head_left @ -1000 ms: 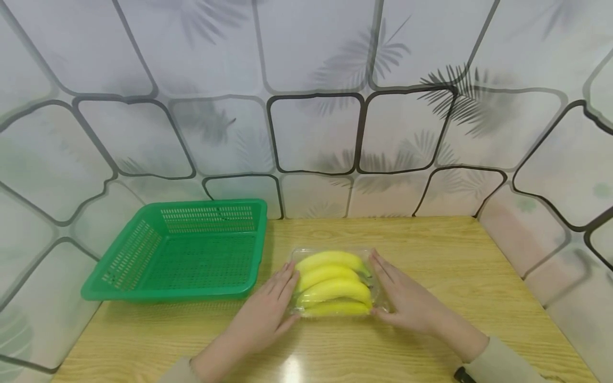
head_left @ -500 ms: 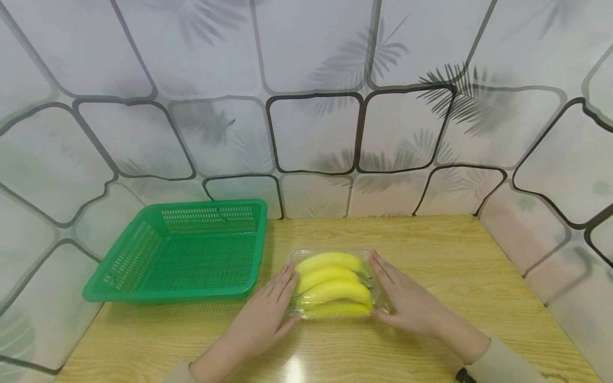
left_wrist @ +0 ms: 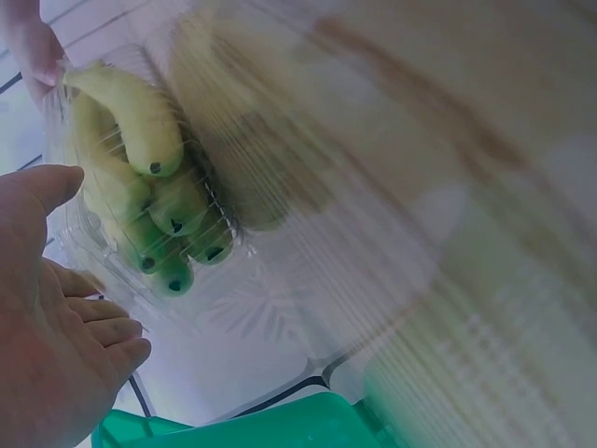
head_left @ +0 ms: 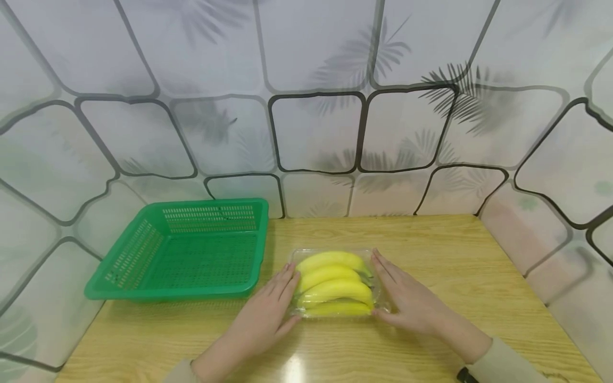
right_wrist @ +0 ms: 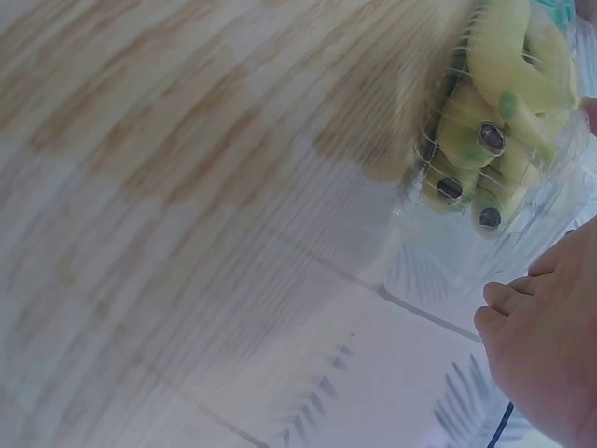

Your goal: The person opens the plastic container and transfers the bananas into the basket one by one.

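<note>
A clear plastic clamshell box (head_left: 297,255) stands on the table, with several yellow bananas (head_left: 335,291) visible through it. My left hand (head_left: 261,314) lies along the box's left side, fingers straight and thumb near the front corner. On the opposite side, my right hand (head_left: 407,303) has its straight fingers at the right wall and its thumb at the front right corner. In the left wrist view, the bananas' dark tips (left_wrist: 177,226) face my left hand (left_wrist: 70,327). The right wrist view shows their cut stems (right_wrist: 491,138) beside my right hand (right_wrist: 550,327).
A green plastic basket (head_left: 172,293) with slotted walls sits at the left of the wooden table (head_left: 431,244), a short way left of the box. Patterned panels (head_left: 313,133) close off the back and both sides.
</note>
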A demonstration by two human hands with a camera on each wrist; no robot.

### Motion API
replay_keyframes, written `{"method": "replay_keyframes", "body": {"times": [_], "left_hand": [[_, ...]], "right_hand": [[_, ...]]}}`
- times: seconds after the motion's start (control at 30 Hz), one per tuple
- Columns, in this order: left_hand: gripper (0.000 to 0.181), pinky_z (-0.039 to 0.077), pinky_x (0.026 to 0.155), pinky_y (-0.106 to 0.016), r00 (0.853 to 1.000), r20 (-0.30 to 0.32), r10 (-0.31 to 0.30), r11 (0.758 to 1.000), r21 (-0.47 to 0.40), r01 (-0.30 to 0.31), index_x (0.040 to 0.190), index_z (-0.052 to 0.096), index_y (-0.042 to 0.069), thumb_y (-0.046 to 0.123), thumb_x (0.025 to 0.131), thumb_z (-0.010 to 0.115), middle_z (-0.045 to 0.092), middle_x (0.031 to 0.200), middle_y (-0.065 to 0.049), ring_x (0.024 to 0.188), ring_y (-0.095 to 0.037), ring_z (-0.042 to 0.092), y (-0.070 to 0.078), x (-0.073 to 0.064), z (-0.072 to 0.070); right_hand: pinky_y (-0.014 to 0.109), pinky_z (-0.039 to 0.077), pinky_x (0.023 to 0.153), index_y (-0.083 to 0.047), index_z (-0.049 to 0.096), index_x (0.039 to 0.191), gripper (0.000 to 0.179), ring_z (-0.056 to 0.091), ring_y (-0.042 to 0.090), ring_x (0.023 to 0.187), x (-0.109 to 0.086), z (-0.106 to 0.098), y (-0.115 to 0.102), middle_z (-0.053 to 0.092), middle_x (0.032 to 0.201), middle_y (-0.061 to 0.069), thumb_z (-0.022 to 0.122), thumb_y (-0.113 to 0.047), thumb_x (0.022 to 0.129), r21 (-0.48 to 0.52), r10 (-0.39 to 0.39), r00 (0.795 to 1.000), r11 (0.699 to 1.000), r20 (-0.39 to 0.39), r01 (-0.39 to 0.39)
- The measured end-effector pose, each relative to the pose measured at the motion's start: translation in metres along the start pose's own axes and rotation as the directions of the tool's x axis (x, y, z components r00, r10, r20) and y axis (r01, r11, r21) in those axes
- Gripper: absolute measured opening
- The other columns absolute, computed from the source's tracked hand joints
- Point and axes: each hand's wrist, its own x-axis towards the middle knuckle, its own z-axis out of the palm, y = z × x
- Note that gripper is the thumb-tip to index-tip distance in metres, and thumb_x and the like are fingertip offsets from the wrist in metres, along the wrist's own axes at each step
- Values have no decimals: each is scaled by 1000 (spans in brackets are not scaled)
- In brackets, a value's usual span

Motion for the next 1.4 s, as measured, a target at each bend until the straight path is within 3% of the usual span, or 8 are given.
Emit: {"method": "replay_keyframes", "body": {"times": [0.43, 0.67, 0.93, 1.07, 1.23, 1.4], "left_hand": [[84, 40, 124, -47, 999, -35, 1, 1000, -15, -1, 158, 41, -6, 47, 99, 70, 41, 166, -25, 153, -38, 44, -2, -1, 0], [78, 45, 121, -49, 999, -27, -37, 997, -62, 36, 158, 42, -4, 46, 103, 65, 40, 167, -24, 151, -37, 48, 0, -4, -2], [75, 50, 117, -51, 995, -45, -92, 986, -144, 84, 157, 45, -2, 41, 100, 69, 44, 165, -22, 146, -38, 53, 2, -10, -2], [73, 47, 119, -54, 988, 3, -153, 960, -236, 150, 159, 44, 1, 39, 101, 68, 43, 167, -19, 148, -38, 51, 3, -12, -3], [72, 41, 123, -57, 967, 71, -244, 892, -375, 252, 161, 41, 2, 35, 103, 67, 39, 169, -15, 151, -40, 47, 2, -14, -6], [67, 40, 124, -57, 947, 108, -303, 839, -441, 319, 162, 41, 5, 32, 105, 65, 41, 169, -12, 150, -38, 48, 2, -14, -7]], "right_hand": [[56, 41, 122, 5, 15, 167, 105, 38, 47, 154, -1, -3, -2, 21, 174, 28, 64, -59, 101, -16, 2, 1000, 1000, 10, -2], [56, 41, 122, 4, 16, 167, 104, 39, 46, 153, -3, -3, -1, 20, 174, 25, 65, -59, 101, -22, -3, 1000, 1000, -1, 3], [56, 45, 120, 2, 18, 168, 102, 44, 45, 151, -4, -7, -3, 27, 173, 25, 65, -58, 100, -30, -8, 1000, 1000, -8, 7], [58, 46, 119, 0, 18, 168, 100, 45, 45, 150, -4, -11, -4, 27, 173, 23, 66, -57, 101, -28, -5, 1000, 1000, -8, 5], [59, 47, 118, -3, 19, 169, 98, 45, 44, 150, -4, -14, -6, 28, 174, 21, 68, -53, 101, -29, -18, 1000, 999, -17, 18], [58, 47, 119, -8, 15, 171, 100, 47, 41, 149, -2, -17, -7, 30, 173, 20, 72, -49, 100, -44, -52, 998, 998, -45, 50]]}}
